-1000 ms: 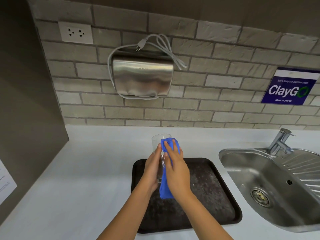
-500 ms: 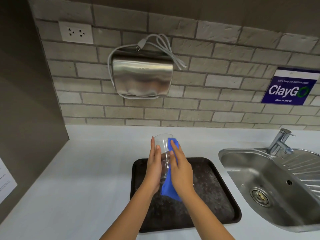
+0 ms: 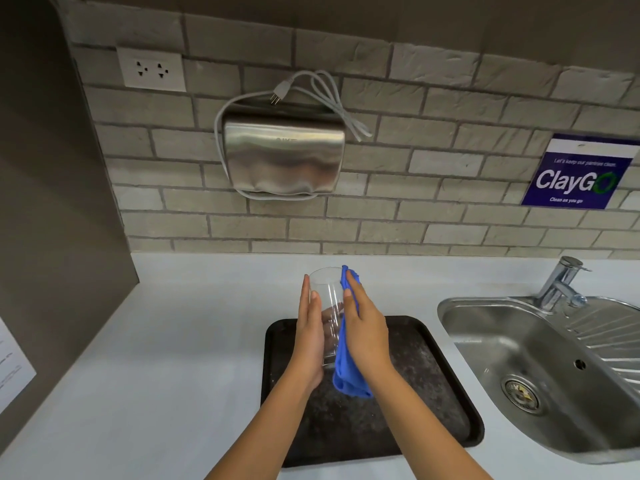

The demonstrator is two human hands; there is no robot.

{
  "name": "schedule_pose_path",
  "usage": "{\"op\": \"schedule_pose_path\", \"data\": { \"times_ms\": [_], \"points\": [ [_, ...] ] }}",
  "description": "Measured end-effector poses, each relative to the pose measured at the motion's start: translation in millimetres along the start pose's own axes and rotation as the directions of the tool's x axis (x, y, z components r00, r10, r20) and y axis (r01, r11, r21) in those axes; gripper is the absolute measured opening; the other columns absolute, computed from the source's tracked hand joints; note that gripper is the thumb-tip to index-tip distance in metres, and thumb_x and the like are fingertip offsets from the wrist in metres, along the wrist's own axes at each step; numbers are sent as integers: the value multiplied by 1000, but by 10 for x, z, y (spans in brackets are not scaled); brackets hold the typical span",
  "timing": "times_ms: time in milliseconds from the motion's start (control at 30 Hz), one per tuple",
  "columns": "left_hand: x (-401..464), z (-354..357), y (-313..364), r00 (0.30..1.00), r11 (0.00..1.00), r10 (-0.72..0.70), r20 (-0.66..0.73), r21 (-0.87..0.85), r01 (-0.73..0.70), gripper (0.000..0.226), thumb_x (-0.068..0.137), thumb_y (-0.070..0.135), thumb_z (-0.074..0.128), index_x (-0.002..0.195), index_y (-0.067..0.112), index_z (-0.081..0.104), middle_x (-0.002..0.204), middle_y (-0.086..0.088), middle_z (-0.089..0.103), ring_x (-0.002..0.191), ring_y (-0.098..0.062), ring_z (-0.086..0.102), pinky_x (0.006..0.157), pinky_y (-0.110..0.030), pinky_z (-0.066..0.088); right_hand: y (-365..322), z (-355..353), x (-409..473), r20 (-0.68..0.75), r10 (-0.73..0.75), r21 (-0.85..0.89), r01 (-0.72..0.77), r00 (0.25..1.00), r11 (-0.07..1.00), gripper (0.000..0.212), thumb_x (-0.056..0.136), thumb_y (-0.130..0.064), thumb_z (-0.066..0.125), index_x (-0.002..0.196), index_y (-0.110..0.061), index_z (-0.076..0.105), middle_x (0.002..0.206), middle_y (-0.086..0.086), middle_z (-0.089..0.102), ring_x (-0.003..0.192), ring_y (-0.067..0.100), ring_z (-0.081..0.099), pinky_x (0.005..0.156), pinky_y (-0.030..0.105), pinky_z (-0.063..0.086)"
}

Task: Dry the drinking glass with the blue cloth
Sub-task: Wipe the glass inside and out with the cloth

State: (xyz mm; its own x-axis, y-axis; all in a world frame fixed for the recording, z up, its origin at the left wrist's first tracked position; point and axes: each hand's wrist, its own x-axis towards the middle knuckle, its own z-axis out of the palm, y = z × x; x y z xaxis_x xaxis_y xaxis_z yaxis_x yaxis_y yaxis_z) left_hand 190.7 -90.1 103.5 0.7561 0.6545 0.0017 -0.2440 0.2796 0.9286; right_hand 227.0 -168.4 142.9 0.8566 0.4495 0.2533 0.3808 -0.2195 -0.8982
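Observation:
A clear drinking glass [image 3: 328, 306] is held upright above the dark tray [image 3: 429, 393], squeezed between both palms. My left hand [image 3: 309, 336] lies flat along its left side with fingers straight. My right hand [image 3: 365, 336] presses the blue cloth [image 3: 348, 368] against the glass's right side. The cloth sticks out above my fingertips near the rim and hangs in a bunch below my palm. The glass's base is hidden between my hands.
A steel sink [image 3: 540, 372] with a tap [image 3: 562, 282] lies to the right of the tray. White counter [image 3: 156, 358] spreads to the left. On the brick wall hang a metal hand dryer [image 3: 283, 152], a socket [image 3: 150, 69] and a blue sign [image 3: 578, 173].
The glass and both hands have risen slightly. My left fingers have straightened along the glass. The cloth has slid from the rim down the right side, and more glass shows.

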Motion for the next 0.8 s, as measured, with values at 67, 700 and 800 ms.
{"op": "schedule_pose_path", "data": {
  "times_ms": [67, 700, 800],
  "points": [
    [25, -1, 10, 1000, 999, 30, 10, -18, -30, 42, 95, 59, 38, 136, 66, 32, 156, 14, 37, 133, -14, 52, 103, -40, 52, 13, 76, -104, -7, -95, -147, 93, 995, 985, 41, 102, -34, 37, 141, -47, 36, 153, -12, 36, 97, -12, 59, 61, 0, 40],
    [82, -195, -125, 990, 981, -108, 94, -151, 122, 76, 82, 41, 74, 149, 30, 42, 123, -9, 73, 115, -27, 70, 102, -48, 51, 46, 90, -78, 114, -22, -260, 51, 993, 964, 39, 102, -36, 35, 136, -55, 38, 155, -13, 32, 87, 0, 55, 58, 8, 38],
    [75, -163, -96, 989, 984, -113, 94, -127, 124, 56, 95, 38, 62, 147, 43, 40, 120, -12, 74, 110, -27, 72, 89, -42, 59, 54, 54, 13, 75, -14, -197, 29, 997, 980, 38, 103, -36, 35, 138, -50, 38, 156, -13, 31, 102, 9, 61, 78, 18, 50]
  ]
}}
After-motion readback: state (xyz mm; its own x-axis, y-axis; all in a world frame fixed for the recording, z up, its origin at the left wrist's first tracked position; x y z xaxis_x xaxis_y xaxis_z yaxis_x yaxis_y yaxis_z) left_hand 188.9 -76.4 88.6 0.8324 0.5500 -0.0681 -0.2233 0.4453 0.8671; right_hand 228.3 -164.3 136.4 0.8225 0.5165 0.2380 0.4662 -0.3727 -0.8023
